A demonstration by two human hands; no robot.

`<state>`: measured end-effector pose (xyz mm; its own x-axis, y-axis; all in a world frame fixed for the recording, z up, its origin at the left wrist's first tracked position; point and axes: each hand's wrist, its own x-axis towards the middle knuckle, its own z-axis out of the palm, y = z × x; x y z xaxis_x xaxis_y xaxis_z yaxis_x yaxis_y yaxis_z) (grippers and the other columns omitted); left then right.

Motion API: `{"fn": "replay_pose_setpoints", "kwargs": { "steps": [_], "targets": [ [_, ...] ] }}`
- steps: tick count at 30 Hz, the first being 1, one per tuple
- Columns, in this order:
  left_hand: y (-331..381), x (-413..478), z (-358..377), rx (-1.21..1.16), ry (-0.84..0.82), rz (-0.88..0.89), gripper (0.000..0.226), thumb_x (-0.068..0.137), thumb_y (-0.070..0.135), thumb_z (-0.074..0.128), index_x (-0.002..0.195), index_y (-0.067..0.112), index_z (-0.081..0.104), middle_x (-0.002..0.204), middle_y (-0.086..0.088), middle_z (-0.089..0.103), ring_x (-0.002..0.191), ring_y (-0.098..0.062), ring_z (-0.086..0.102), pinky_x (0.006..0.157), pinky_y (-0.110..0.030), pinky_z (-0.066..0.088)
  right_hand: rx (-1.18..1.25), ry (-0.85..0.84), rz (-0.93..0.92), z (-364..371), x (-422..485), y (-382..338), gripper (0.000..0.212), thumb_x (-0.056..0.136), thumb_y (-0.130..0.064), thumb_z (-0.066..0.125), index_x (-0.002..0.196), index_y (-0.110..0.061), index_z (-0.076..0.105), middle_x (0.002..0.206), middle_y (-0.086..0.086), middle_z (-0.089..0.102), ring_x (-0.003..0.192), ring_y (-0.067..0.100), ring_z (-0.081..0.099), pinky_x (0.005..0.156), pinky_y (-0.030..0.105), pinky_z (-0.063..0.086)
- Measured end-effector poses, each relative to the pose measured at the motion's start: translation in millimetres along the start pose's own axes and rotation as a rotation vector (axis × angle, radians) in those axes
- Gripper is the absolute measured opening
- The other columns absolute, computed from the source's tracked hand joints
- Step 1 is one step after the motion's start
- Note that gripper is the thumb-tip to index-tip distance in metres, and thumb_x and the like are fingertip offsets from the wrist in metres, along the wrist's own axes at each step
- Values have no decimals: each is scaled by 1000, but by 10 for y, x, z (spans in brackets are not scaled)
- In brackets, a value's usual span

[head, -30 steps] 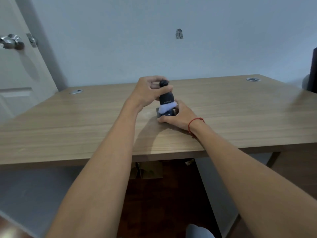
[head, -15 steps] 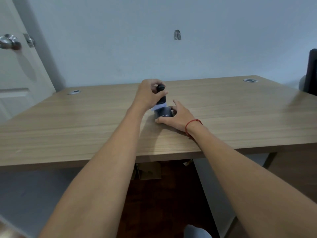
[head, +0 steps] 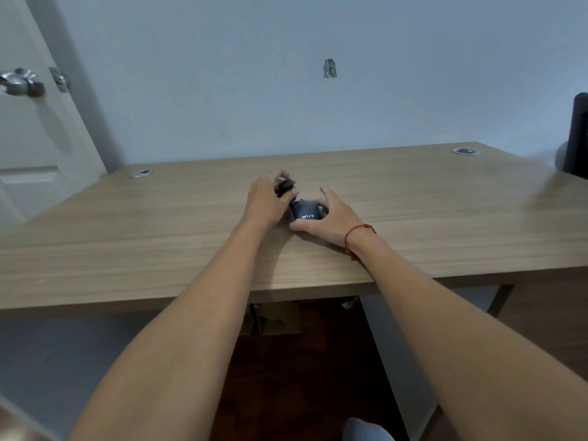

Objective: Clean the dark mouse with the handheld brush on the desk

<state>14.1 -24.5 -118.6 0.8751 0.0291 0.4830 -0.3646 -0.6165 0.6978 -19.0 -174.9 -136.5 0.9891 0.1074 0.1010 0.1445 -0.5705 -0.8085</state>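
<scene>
The dark mouse (head: 306,211) with white lettering lies on the wooden desk (head: 429,218) near the middle. My right hand (head: 329,214) cups it from the right, thumb at its near edge and fingers around its far side. My left hand (head: 269,198) is closed around the black handheld brush (head: 286,187). Only the brush's rounded handle top shows above my fingers. Its bristle end is hidden behind my hand, at the mouse's left side.
Two round metal cable grommets (head: 140,173) (head: 465,150) sit at the desk's far corners. A door with a metal knob (head: 20,83) stands at the left. A black object (head: 577,135) rises at the right edge. Cardboard lies under the desk.
My left hand has lowered and tilted the brush leftward, so its white bristles no longer show. The mouse is more exposed. My right hand stays on the mouse.
</scene>
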Motion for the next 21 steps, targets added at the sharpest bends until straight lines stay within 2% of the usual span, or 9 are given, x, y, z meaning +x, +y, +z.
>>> {"fn": "replay_pose_setpoints", "kwargs": {
  "steps": [4,7,10,12,15,18,19,21],
  "targets": [
    [-146,-208,-144,121,41,34,21,83,14,70,104,16,68,103,-7,74,100,-23,67,88,-31,51,-57,30,-38,6,-9,-10,93,62,-54,76,144,-28,40,138,-2,55,122,19,55,103,39,45],
    [-171,-348,-220,238,-41,109,18,81,12,69,98,14,73,97,-7,75,95,-25,67,81,-26,48,-42,80,-74,10,2,6,74,68,-46,76,136,-24,52,130,-4,60,115,15,57,97,28,45],
    [-120,-449,-277,251,-121,142,18,80,16,71,96,10,73,88,3,67,85,-19,63,86,-31,52,-19,112,-94,-8,-21,6,60,75,-35,74,131,-20,57,124,-3,62,108,14,57,88,22,39],
    [-84,-494,-290,260,-143,116,21,81,21,73,100,12,74,93,10,62,86,-12,59,84,-22,46,-27,145,-77,-22,-35,7,52,77,-32,72,126,-19,59,119,-2,62,104,15,57,88,24,41],
    [-82,-511,-278,288,-134,113,22,82,27,72,98,12,74,96,10,65,88,-12,60,78,-17,40,-74,210,-41,-28,-2,18,46,77,-33,69,120,-18,60,117,3,64,108,24,60,95,35,48],
    [-84,-502,-270,300,-137,102,24,82,29,72,100,13,73,105,5,69,93,-13,62,78,-17,38,-98,196,-12,-10,-11,-16,47,74,-40,67,115,-20,58,114,4,65,109,29,61,93,41,50],
    [-88,-508,-275,301,-136,102,27,82,31,72,103,14,72,104,7,68,92,-11,61,79,-17,38,-93,187,-17,-4,-21,-16,51,72,-44,66,116,-20,56,116,5,64,110,29,60,94,42,50],
    [-101,-522,-276,279,-132,103,40,79,35,74,114,17,67,117,4,66,105,-13,61,87,-18,40,-59,189,-2,-25,-95,-14,56,67,-54,65,110,-21,49,116,4,62,108,29,59,91,42,50]
  ]
}}
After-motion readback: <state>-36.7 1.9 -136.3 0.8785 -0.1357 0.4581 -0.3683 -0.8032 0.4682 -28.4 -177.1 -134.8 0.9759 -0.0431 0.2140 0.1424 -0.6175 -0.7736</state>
